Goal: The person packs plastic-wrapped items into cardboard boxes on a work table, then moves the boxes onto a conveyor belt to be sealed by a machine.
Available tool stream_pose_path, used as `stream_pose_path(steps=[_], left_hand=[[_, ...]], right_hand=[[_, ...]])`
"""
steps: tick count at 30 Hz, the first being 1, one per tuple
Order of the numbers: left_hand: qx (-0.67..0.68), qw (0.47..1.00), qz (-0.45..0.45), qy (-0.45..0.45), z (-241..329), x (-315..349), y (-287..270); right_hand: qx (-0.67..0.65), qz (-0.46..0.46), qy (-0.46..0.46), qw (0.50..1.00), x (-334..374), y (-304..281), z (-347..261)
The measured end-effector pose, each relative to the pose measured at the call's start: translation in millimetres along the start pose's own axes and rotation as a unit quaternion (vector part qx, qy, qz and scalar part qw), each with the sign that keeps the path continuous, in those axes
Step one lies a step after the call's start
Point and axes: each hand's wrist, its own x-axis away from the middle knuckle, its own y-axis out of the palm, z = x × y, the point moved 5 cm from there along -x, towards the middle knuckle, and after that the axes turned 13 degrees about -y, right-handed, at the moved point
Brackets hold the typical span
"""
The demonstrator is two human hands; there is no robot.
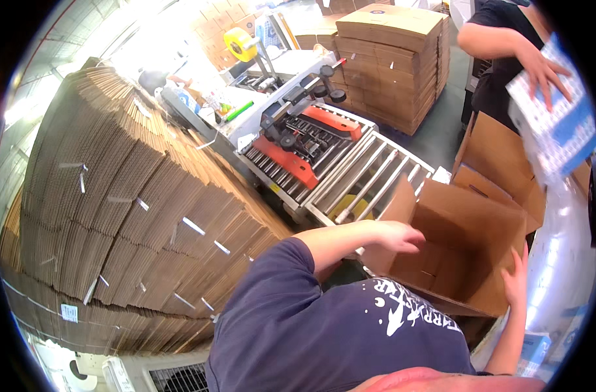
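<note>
An upright cardboard box (pixel 441 264) stands with its top open in front of me, and its inside looks bare down to the floor flaps. My left hand (pixel 401 237) hangs over its left side, near a raised flap (pixel 397 206); the fingers are stretched out, slightly blurred, with nothing in them. At the box's right wall is my right hand (pixel 516 279), its thumb on the inner face and its fingers along the rim, holding that wall. Beyond it, a co-worker's hand (pixel 547 75) lies on a white-and-blue package (pixel 556 117) above a second open carton (pixel 497 150).
A roller conveyor (pixel 370 176) leads to a taping machine with orange side guides (pixel 286 162) and a yellow tape roll (pixel 240 44). Tall stacks of flattened cartons (pixel 115 215) rise on the left, with another stack (pixel 392 65) at the back. A shiny metallic surface (pixel 559 242) lies right.
</note>
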Motion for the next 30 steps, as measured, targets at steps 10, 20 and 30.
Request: stream_pose_path(steps=[10,20,30], left_hand=[[-0.183,0.919,0.306,-0.17,-106.2,-22.8,41.5],[0.016,0.935,0.249,-0.252,-108.3,-99.5,68.9],[0.026,0.954,0.266,-0.135,-88.1,-127.8,92.8]], right_hand=[[0.191,-0.043,0.324,0.926,133.1,108.6,46.3],[0.074,-0.128,0.24,0.96,125.2,57.2,43.1],[0.118,0.022,0.183,0.976,260.3,-181.1,106.7]])
